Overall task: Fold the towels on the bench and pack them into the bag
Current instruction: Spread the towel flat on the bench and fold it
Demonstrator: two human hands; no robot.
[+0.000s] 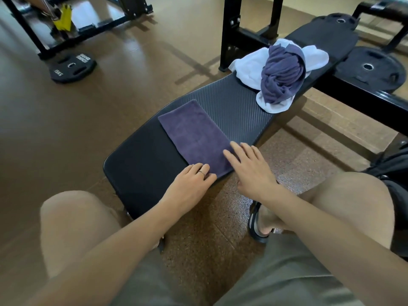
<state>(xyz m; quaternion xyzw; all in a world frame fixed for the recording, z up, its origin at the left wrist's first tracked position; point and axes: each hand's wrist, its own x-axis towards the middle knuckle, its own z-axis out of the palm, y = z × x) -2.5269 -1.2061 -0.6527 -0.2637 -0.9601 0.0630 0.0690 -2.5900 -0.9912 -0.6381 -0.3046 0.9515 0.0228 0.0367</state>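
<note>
A dark purple towel [194, 134] lies flat, folded into a narrow rectangle, across the near part of the black bench [141, 160]. My left hand [192, 184] rests on the towel's near corner, fingers curled over its edge, a ring on one finger. My right hand [249, 166] lies flat with fingers spread at the towel's near right edge. Farther along the bench sits a crumpled blue-purple towel [282, 76] on top of a rumpled white towel [249, 67]. A dark bag [395, 171] shows at the right edge, partly cut off.
Black weight plates lie on the floor at the left [72, 67] and right [368, 67]. A black rack frame [229, 34] stands behind the bench. My knees and a sandalled foot [260, 221] are in the foreground on the brown floor.
</note>
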